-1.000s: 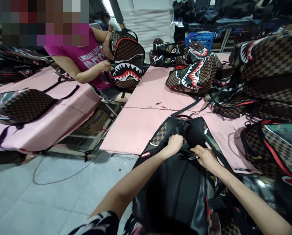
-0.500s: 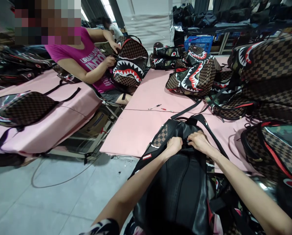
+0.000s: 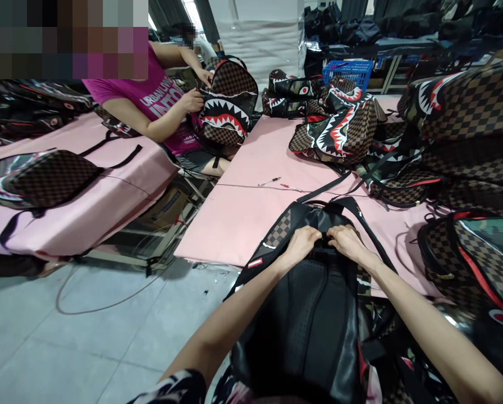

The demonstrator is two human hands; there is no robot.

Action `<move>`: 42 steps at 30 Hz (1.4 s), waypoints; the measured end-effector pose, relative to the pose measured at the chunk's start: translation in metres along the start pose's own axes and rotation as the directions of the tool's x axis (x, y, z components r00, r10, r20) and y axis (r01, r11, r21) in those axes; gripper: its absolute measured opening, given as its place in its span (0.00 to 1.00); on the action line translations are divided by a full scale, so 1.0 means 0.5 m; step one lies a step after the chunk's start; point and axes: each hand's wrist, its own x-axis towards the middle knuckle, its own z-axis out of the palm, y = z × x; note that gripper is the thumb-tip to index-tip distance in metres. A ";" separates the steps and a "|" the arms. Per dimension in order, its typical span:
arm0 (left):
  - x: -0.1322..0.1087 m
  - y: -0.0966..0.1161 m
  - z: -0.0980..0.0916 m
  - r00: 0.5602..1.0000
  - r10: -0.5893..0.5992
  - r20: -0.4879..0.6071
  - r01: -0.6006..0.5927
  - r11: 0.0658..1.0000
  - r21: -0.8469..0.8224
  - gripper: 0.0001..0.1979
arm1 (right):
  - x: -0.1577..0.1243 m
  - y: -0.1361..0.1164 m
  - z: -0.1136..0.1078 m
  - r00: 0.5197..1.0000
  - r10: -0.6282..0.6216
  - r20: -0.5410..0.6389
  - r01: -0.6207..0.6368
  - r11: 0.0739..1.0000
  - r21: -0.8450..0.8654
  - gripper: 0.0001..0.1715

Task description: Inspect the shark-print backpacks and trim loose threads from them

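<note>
A black backpack (image 3: 310, 320) with checkered brown sides lies back-panel up in front of me, its top resting on the near edge of the pink table (image 3: 243, 213). My left hand (image 3: 302, 242) and my right hand (image 3: 347, 241) are both closed on the backpack's top edge, fingers curled over it, knuckles almost touching. Its black straps (image 3: 363, 224) fan out onto the table beyond my hands.
Two pens (image 3: 270, 181) lie on the pink table. Several shark-mouth backpacks (image 3: 339, 126) are piled at the back and right. A person in a pink shirt (image 3: 163, 106) sits across, handling another backpack (image 3: 228, 109). A second pink table (image 3: 91, 191) is left; a blue crate (image 3: 347, 70) stands behind.
My right hand has moved left and up to meet my left hand at the backpack's top edge. The person across has turned their backpack slightly.
</note>
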 end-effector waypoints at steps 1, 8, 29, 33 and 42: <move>-0.002 -0.006 -0.012 0.998 0.051 -0.037 -0.051 0.999 -0.012 0.14 | -0.002 0.001 -0.001 1.000 0.014 0.004 -0.014 1.000 0.007 0.08; -0.067 -0.075 -0.055 0.945 0.326 0.008 -0.325 0.940 0.100 0.05 | -0.026 -0.012 -0.025 0.993 0.115 0.003 -0.114 0.987 0.115 0.09; -0.364 0.014 -0.051 0.867 0.477 -0.142 -0.405 0.843 0.354 0.14 | -0.161 -0.191 -0.158 0.962 0.139 0.237 -0.232 0.870 0.434 0.07; -0.352 0.014 -0.048 0.913 0.373 -0.168 -0.316 0.904 0.288 0.16 | -0.151 -0.203 -0.149 0.965 0.116 0.237 -0.204 0.898 0.389 0.06; -0.322 -0.012 -0.043 0.927 0.344 -0.148 -0.311 0.928 0.206 0.15 | -0.129 -0.190 -0.103 0.973 0.110 0.201 -0.194 0.862 0.468 0.09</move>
